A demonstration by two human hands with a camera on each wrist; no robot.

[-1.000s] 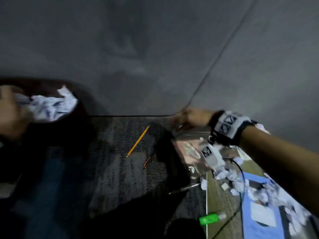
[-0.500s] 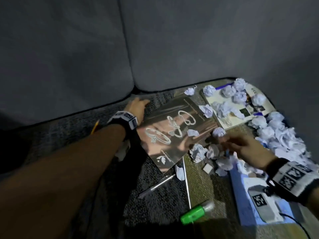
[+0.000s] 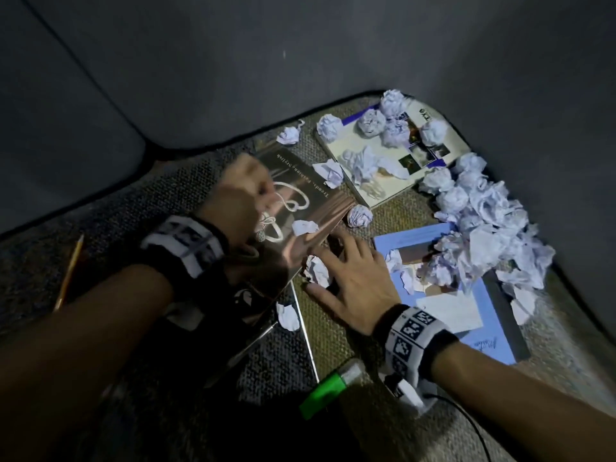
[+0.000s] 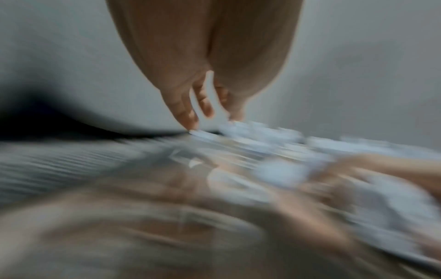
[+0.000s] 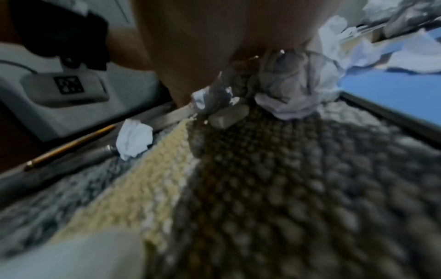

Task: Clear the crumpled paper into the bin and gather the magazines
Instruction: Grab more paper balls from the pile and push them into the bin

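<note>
A brown magazine [image 3: 310, 235] lies on the woven seat with small crumpled paper [image 3: 304, 226] on it. My left hand [image 3: 263, 191] is blurred over its far left part. In the left wrist view the left hand [image 4: 212, 115] has fairly straight fingers [image 4: 190, 118] that touch the magazine's far edge. My right hand [image 3: 323, 261] lies spread over a crumpled ball [image 3: 318, 271] at the magazine's right edge, and that ball [image 5: 298, 85] shows under the palm. A white magazine [image 3: 383, 181] and a blue one [image 3: 490, 335] carry a big heap of paper balls [image 3: 483, 221].
A green highlighter [image 3: 328, 390] lies near my right wrist, a silver pen [image 3: 253, 341] below the brown magazine and a pencil [image 3: 71, 271] at the far left. A small eraser [image 5: 226, 117] sits by the paper. Grey sofa cushions [image 3: 300, 61] rise behind.
The view has swung from the dark bin back to the seat. My left hand, which held paper over the bin, now reaches onto the brown magazine. The right hand has dropped onto paper beside it.
</note>
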